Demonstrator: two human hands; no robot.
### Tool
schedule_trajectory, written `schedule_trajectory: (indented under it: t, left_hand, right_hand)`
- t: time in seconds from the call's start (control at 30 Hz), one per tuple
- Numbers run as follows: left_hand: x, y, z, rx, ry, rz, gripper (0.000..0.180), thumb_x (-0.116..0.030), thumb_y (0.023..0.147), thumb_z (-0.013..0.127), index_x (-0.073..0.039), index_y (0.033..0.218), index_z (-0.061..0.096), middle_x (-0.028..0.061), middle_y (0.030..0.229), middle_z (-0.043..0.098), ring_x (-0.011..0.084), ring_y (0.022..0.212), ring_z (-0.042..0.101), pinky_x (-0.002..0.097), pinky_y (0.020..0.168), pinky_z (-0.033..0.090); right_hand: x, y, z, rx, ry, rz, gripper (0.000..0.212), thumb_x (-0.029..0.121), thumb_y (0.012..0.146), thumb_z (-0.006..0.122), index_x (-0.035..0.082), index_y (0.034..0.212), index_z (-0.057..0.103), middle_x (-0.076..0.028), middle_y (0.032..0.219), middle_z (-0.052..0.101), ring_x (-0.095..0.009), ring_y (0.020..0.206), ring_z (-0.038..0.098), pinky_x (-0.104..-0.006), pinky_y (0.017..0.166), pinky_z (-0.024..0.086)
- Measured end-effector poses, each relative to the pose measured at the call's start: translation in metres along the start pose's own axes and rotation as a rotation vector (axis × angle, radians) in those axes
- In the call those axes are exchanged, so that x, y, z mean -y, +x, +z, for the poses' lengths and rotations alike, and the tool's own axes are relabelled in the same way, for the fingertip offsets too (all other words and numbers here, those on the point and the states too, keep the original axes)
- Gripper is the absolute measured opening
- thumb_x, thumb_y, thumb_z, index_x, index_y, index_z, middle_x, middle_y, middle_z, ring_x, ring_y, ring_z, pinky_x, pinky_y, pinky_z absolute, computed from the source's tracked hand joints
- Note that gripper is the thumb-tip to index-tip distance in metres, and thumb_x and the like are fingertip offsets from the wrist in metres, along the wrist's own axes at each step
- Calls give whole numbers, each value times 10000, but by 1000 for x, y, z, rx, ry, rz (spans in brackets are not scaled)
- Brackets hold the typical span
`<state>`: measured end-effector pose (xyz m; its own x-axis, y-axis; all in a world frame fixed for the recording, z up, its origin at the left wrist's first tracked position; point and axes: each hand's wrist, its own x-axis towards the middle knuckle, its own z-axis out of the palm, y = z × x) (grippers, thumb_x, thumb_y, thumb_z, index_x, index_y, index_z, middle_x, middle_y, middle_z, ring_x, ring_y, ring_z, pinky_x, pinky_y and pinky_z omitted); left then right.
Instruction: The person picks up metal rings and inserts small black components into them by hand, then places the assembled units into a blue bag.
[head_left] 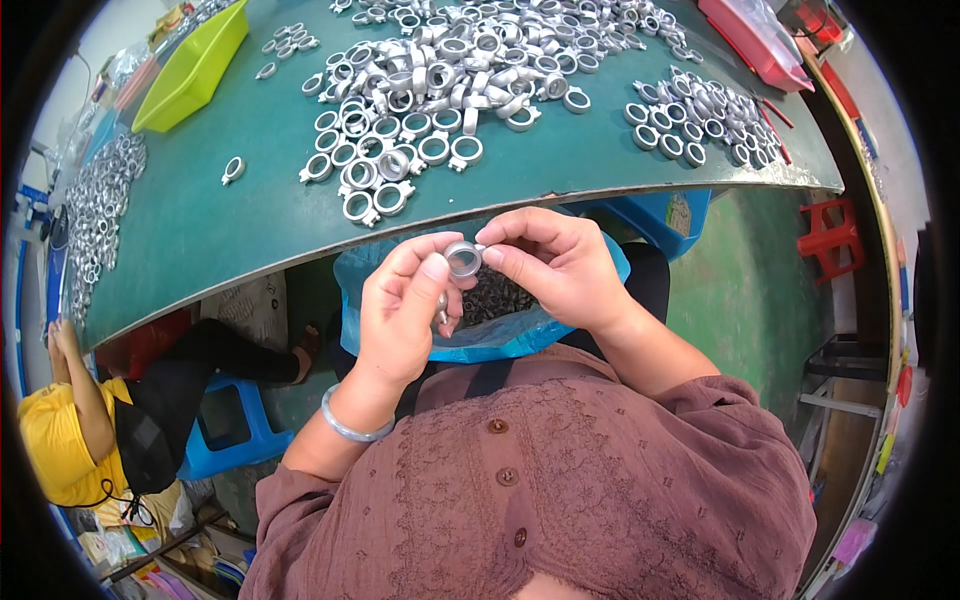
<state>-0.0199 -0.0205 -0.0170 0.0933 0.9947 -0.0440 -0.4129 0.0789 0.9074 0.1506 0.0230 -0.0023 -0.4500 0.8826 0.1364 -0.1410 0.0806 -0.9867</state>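
My left hand (pixel 403 308) and my right hand (pixel 556 262) meet over my lap, just below the table's near edge. Between their fingertips they pinch one small silver metal ring (pixel 463 259). My left hand also seems to hold another small metal piece (pixel 441 306) in its palm. Under the hands lies an open blue plastic bag (pixel 520 335) with dark small parts inside. A silver bangle (pixel 345 425) circles my left wrist.
A green table (pixel 200 230) carries a big heap of silver rings (pixel 440 80), a smaller group (pixel 700 120) at right and more at the left edge (pixel 100 200). A lime tray (pixel 195 65) and red tray (pixel 755 35) sit far back. Another person in yellow (pixel 60 440) sits left by a blue stool (pixel 235 420).
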Motion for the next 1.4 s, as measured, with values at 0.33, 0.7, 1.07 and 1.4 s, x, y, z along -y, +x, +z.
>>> schedule_trajectory:
  t: [0.33, 0.7, 1.07, 1.4]
  left_hand:
    - [4, 1, 6, -12, 240, 262, 405, 30, 765, 625, 8, 1141, 476, 79, 959, 577, 76, 770, 546, 181, 615, 449]
    - [6, 0, 4, -32, 388, 405, 506, 91, 712, 637, -4, 1179, 467, 72, 973, 561, 76, 796, 541, 192, 665, 448]
    - [3, 0, -5, 11, -428, -175, 242, -225, 884, 446, -14, 957, 538, 93, 912, 548, 162, 759, 547, 249, 539, 453]
    - [-3, 2, 7, -99, -160, -59, 358, -141, 847, 582, -50, 1179, 487, 18, 810, 571, 59, 614, 493, 173, 447, 368]
  right_hand:
    - [-6, 1, -7, 94, -284, -288, 178, -72, 780, 583, -31, 954, 585, -55, 915, 582, -112, 861, 562, -227, 747, 460]
    - [-8, 8, -8, 0, -246, -369, 263, -108, 726, 560, -3, 967, 578, -75, 876, 582, -127, 762, 575, -242, 686, 467]
    - [2, 67, -21, -103, -1165, -613, 114, 57, 714, 621, 52, 828, 615, -70, 723, 502, -259, 730, 509, -344, 636, 414]
    - [22, 24, 1, 18, -214, -48, 89, 40, 801, 600, -24, 863, 612, -33, 759, 614, -58, 694, 537, -217, 615, 450]
